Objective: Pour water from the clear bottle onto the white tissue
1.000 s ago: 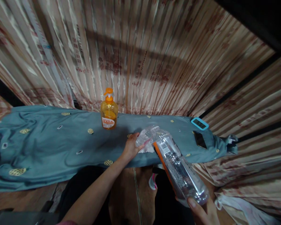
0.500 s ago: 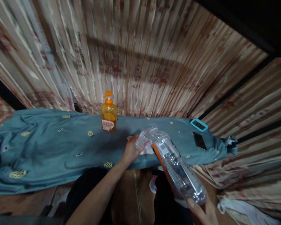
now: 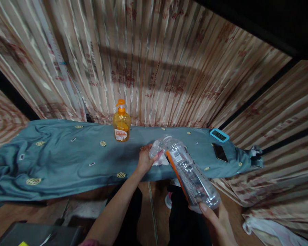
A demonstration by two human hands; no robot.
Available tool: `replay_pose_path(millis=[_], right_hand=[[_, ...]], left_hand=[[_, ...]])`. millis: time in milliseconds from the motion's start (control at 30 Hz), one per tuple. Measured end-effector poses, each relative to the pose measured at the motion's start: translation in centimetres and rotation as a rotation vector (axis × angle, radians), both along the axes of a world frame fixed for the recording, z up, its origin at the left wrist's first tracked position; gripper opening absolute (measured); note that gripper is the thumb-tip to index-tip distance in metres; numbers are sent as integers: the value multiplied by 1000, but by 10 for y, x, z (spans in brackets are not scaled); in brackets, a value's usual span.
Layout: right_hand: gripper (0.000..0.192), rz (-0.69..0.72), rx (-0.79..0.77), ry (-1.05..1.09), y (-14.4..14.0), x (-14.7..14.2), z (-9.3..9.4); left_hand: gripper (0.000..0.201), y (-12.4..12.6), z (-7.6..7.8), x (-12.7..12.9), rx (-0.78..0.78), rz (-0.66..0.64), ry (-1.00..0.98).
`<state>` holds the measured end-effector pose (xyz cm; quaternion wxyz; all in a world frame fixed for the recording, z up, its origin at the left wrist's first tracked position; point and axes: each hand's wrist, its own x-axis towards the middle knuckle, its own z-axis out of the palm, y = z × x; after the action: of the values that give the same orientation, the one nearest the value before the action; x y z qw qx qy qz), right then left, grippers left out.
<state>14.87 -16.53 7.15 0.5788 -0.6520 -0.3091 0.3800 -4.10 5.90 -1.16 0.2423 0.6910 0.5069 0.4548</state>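
A large clear plastic bottle (image 3: 192, 174) with an orange-edged label and a barcode slants across the front of the cloth, its base toward me. My right hand (image 3: 215, 218) grips it near the base, thumb on top. At its upper end my left hand (image 3: 145, 160) is closed around a small clear plastic container (image 3: 157, 147), which overlaps the bottle's neck in view; whether they touch I cannot tell. Beneath them lies a crumpled white tissue (image 3: 161, 160). Behind and to the left stands an orange pump bottle (image 3: 121, 124), partly filled.
A teal patterned cloth (image 3: 66, 164) covers the narrow table. At its right end are a blue-framed digital clock (image 3: 219, 135) and a dark phone (image 3: 220, 152). Striped curtains (image 3: 149, 61) hang close behind and at the right. A dark box-like object (image 3: 38, 234) sits at lower left.
The view has shifted slightly, so the table things appear a little further right. The large bottle's base has risen a little in view; both hands keep their holds.
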Motion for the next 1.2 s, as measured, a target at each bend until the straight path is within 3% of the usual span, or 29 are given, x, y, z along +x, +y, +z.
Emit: replay_pose_path(millis=[333, 500, 700, 833, 967, 1200], right_hand=[[62, -21, 42, 4, 4, -7, 6], [59, -17, 22, 47, 1, 0, -4], [74, -34, 14, 9, -3, 9, -21], [66, -39, 28, -26, -4, 13, -27], [68, 3, 35, -10, -5, 15, -26], [66, -53, -21, -30, -7, 11, -16]], left_hand=[[46, 0, 3, 1, -13, 4, -5], [45, 0, 3, 1, 17, -19, -21], [41, -2, 3, 2, 11, -8, -19], [45, -2, 2, 2, 0, -23, -32], [48, -3, 0, 3, -20, -31, -53], [48, -2, -1, 3, -70, -49, -58]])
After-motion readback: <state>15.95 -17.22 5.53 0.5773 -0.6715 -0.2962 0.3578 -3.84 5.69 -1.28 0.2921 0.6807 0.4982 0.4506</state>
